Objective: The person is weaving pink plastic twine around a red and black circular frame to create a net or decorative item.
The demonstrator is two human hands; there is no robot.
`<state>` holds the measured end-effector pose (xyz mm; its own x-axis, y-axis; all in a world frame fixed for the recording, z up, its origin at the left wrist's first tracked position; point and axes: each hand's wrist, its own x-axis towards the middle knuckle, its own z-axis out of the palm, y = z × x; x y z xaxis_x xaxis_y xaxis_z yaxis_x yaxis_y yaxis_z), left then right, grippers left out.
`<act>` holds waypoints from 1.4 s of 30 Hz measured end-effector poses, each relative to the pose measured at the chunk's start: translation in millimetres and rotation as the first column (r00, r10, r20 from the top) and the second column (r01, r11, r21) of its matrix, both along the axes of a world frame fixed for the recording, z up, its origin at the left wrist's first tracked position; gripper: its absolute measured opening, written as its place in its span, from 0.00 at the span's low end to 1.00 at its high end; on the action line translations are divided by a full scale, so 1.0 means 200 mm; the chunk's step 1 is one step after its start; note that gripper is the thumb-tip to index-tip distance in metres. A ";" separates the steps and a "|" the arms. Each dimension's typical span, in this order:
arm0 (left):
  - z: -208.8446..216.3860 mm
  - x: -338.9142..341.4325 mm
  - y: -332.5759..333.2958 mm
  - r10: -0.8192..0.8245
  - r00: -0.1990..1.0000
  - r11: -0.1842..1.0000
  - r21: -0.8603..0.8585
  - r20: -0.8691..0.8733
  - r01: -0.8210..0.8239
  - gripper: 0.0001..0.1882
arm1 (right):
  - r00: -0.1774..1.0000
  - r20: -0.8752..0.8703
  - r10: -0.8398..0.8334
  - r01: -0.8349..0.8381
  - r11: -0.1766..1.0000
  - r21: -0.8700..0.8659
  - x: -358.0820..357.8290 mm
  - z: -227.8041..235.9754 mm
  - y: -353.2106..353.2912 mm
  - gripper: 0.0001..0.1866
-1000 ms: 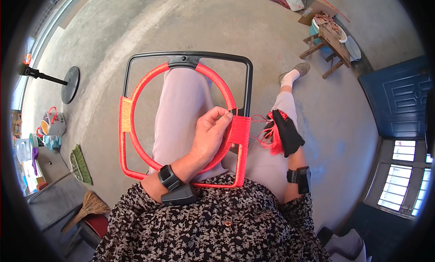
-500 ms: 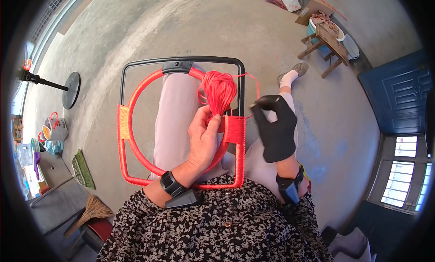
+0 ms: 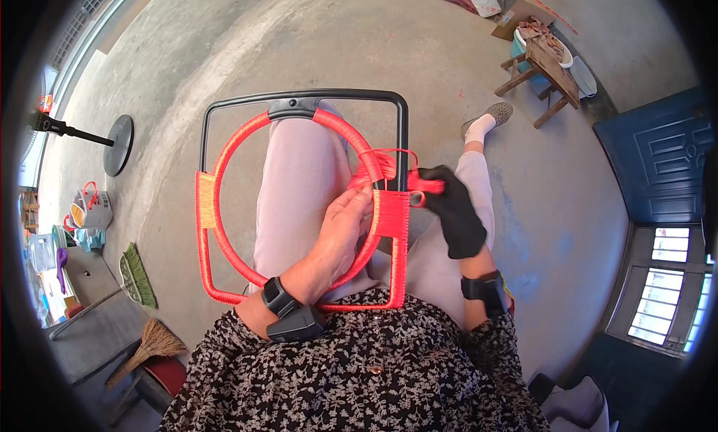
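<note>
A black frame point(image 3: 336, 96) with rounded corners lies across my lap, and a ring point(image 3: 220, 170) wrapped in red cord is fixed inside it. Red cord also covers the frame's lower part, with wide wrapped bands joining ring and frame at both sides. A loose red cord bundle point(image 3: 383, 164) passes through the gap between ring and frame above the right band. My bare left hand point(image 3: 340, 226) pinches its left end, fingertips partly hidden at the ring. My right hand point(image 3: 452, 211), in a black glove, is closed on the bundle's other end outside the frame.
On the right stand a wooden stool point(image 3: 552, 73), a tub point(image 3: 523, 47) and a blue door point(image 3: 658, 155). At the left are a round black stand base point(image 3: 118, 146), a bucket point(image 3: 93, 211), a green brush head point(image 3: 137, 275) and a straw broom point(image 3: 155, 342).
The cord bundle has gone from above the ring down into the gap beside the frame. My right hand has moved in and taken hold of its outer end.
</note>
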<state>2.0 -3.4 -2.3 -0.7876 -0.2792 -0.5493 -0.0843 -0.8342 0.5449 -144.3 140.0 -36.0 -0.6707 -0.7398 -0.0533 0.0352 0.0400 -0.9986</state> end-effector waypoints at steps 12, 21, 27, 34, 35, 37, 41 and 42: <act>-0.03 0.01 0.01 0.087 0.974 0.991 -0.082 -0.207 -0.106 0.12 | 0.602 0.616 -0.508 0.797 0.428 -0.426 -0.36 0.10 0.81 0.21; -0.04 0.00 0.01 0.078 0.979 0.990 -0.104 -0.188 -0.099 0.09 | 0.921 0.376 -0.103 0.070 0.992 0.101 0.07 0.14 0.08 0.15; -0.06 -0.01 0.02 0.078 0.975 0.983 -0.147 -0.209 -0.111 0.08 | 0.866 0.500 -0.033 0.043 0.999 -0.008 0.09 0.16 0.05 0.11; -0.04 0.00 0.03 -0.006 0.992 0.964 -0.263 -0.126 -0.028 0.07 | 0.939 0.334 -0.081 0.015 0.980 0.196 0.26 0.41 0.04 0.04; -0.05 -0.01 0.03 -0.014 0.986 0.960 -0.279 -0.165 -0.033 0.07 | 0.862 0.485 -0.149 0.120 0.989 0.091 0.24 0.40 0.09 0.04; -0.05 -0.01 0.02 0.014 0.989 0.965 -0.259 -0.146 -0.052 0.07 | 0.881 0.432 -0.193 0.192 0.980 0.045 0.16 0.36 0.19 0.08; -0.01 0.01 0.01 0.038 0.997 0.965 -0.255 -0.072 -0.055 0.08 | 0.626 0.586 -0.515 0.654 0.756 -0.033 -0.16 0.08 0.53 0.10; -0.01 0.02 0.01 0.046 0.997 0.964 -0.260 -0.068 -0.062 0.08 | 0.547 0.574 -0.610 0.770 0.635 -0.059 -0.23 0.04 0.63 0.09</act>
